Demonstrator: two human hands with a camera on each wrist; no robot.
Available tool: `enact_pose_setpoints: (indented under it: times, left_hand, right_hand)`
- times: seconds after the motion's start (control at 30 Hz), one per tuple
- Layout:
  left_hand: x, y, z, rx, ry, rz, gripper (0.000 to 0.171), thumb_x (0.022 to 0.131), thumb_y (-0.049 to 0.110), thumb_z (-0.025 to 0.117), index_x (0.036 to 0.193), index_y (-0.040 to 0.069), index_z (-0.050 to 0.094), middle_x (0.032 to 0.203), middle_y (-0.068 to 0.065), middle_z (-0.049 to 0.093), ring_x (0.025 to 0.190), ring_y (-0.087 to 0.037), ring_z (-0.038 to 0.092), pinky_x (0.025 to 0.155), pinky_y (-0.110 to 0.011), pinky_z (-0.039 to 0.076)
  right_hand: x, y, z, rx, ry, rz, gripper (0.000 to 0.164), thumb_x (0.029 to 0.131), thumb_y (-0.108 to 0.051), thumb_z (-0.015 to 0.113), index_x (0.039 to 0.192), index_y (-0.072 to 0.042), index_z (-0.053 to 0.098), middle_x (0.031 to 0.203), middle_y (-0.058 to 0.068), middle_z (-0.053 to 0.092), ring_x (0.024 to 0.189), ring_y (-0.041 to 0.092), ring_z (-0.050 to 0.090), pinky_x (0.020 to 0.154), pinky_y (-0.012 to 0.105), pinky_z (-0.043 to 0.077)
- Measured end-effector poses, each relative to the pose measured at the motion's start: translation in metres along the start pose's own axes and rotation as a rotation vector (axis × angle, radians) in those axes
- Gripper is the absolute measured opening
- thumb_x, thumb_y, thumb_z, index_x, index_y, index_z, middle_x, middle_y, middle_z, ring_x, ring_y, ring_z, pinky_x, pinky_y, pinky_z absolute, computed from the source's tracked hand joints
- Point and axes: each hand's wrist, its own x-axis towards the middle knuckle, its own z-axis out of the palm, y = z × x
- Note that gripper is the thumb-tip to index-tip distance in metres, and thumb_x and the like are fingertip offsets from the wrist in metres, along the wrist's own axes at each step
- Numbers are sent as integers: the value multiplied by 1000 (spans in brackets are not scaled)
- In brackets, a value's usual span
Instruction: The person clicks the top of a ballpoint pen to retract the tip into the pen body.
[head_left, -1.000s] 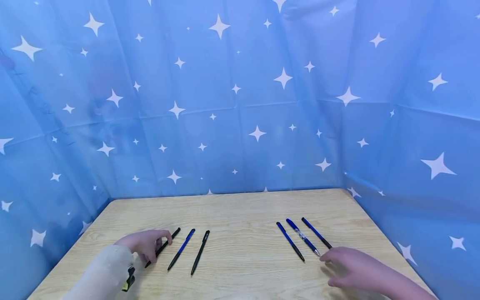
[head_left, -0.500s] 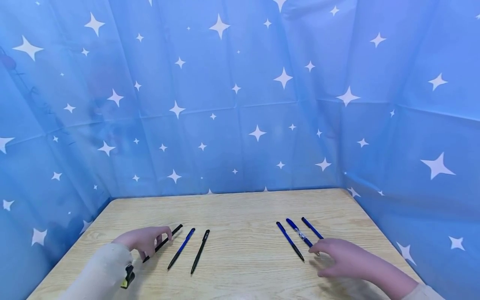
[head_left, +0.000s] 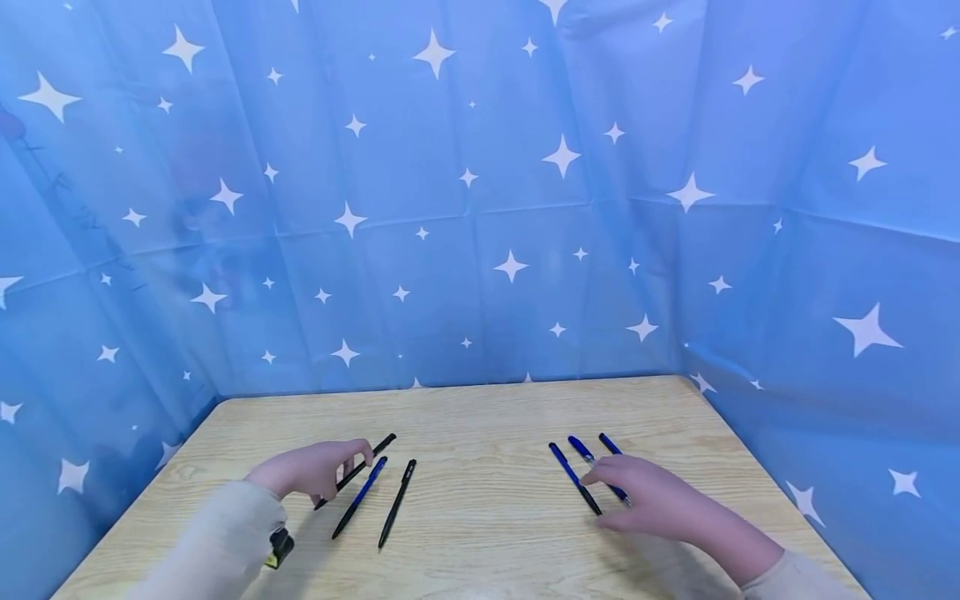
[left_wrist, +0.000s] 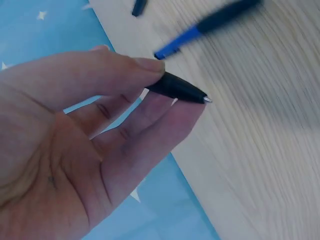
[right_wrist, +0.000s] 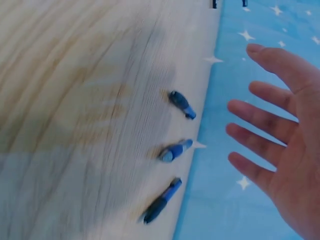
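Black and thin, a pen (left_wrist: 181,89) is pinched in the left hand (head_left: 318,468) over the pale wooden table (head_left: 480,450). Next lie a blue-and-black pen (head_left: 360,497), another black pen (head_left: 396,504), then three mostly blue pens (head_left: 581,448) near the right hand (head_left: 648,496), fingers spread, holding nothing.

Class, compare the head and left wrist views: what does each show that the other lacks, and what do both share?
Only the head view: the right hand, three blue pens near it and pale sleeves.
Only the left wrist view: the palm side of the left hand and, plainly, the metal tip of the black pen.
Both: the left hand pinching the black pen, a blue-black pen, the table and the starry cloth. The dark end atop the left wrist view is too cropped to name.
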Motion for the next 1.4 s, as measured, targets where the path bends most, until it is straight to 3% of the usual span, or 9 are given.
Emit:
enact_pose_setpoints:
  times: [0.13, 0.37, 0.6, 0.87, 1.07, 1.27, 1.4]
  left_hand:
    - [6, 10, 5, 33, 1, 59, 71, 70, -30, 51, 118, 23, 52, 101, -7, 50, 47, -14, 34, 44, -26, 36]
    - [11, 26, 6, 129, 18, 186, 69, 72, -28, 56, 119, 22, 51, 104, -9, 57, 50, -12, 39, 48, -25, 34]
    - [16, 44, 10, 153, 35, 278, 71, 72, -28, 56, 122, 23, 49, 99, -2, 55, 63, -11, 46, 58, -27, 42]
    - [18, 69, 14, 90, 54, 310, 68, 76, -25, 56, 126, 21, 46, 106, -1, 57, 68, -11, 56, 58, -28, 48]
    - [25, 84, 18, 89, 100, 409, 65, 79, -18, 61, 130, 18, 44, 105, 1, 56, 72, -7, 57, 62, -26, 49]
    - [30, 94, 21, 6, 123, 403, 68, 81, -17, 59, 135, 21, 44, 107, 2, 54, 79, -11, 60, 65, -27, 51]
    - [34, 103, 27, -57, 190, 434, 65, 82, -15, 63, 136, 16, 46, 104, -2, 56, 83, -17, 63, 65, -28, 52]
  right_hand:
    - [9, -3, 2, 10, 29, 22, 40, 85, -34, 76, 118, -14, 67, 117, 0, 62, 111, 27, 59, 88, 47, 49]
    - [23, -7, 4, 143, 50, 104, 43, 86, -35, 75, 122, -13, 65, 126, 7, 60, 124, 39, 50, 96, 57, 42]
    - [35, -16, 5, 201, 102, 65, 41, 88, -34, 73, 122, -15, 64, 123, 2, 61, 122, 32, 52, 95, 51, 44]
    - [45, -26, 7, 266, 170, -8, 42, 89, -41, 71, 123, -19, 63, 121, -5, 63, 116, 24, 57, 94, 48, 46]
    - [50, -33, 7, 310, 222, 20, 43, 87, -38, 74, 124, -19, 63, 123, -6, 61, 120, 25, 54, 96, 51, 44]
    - [55, -43, 4, 327, 329, 19, 45, 86, -35, 76, 126, -22, 62, 126, -5, 59, 121, 25, 53, 96, 51, 44]
    - [59, -49, 4, 367, 397, 32, 45, 86, -32, 76, 127, -26, 61, 128, -8, 57, 123, 22, 52, 96, 51, 44]
